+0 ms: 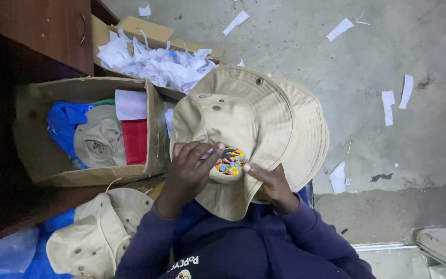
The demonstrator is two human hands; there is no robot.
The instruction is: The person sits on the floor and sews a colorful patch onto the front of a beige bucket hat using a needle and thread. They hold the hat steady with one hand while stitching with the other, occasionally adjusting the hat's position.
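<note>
— While the person sits over it, what is in hand?

— A beige bucket hat [233, 124], lying across the lap above dark blue sleeves. Soft cotton-like cloth, rows of stitching round the brim, small metal eyelets on the crown. A bright multicoloured patch [230, 161] sits on the crown wall facing the camera, roughly oval.

— Is it a single hat?

— It looks like more than one. A second brim [313, 134] shows behind the first on the right, nested under it, same beige cloth.

— Hands?

— The left hand [189, 168] is curled on the crown, fingers bent, pinching a thin pinkish strip [207, 153] at the patch's left edge. The right hand [269, 181] lies flatter, a fingertip pressed at the patch's right edge, thumb tucked under the brim; I would call it a loose grip on the hat.

— Orientation?

— The crown faces the person, the brim fans away toward the floor beyond. The long axis of the oval brim runs from lower left to upper right.

— Surroundings?

— A cardboard box [153, 129] just left holds a similar hat, blue plastic and a red cloth. Beyond it, another box of white paper scraps [156, 62]. More beige hats [96, 232] lie at the lower left. The grey concrete floor [367, 103] is rough and strewn with paper strips.
</note>
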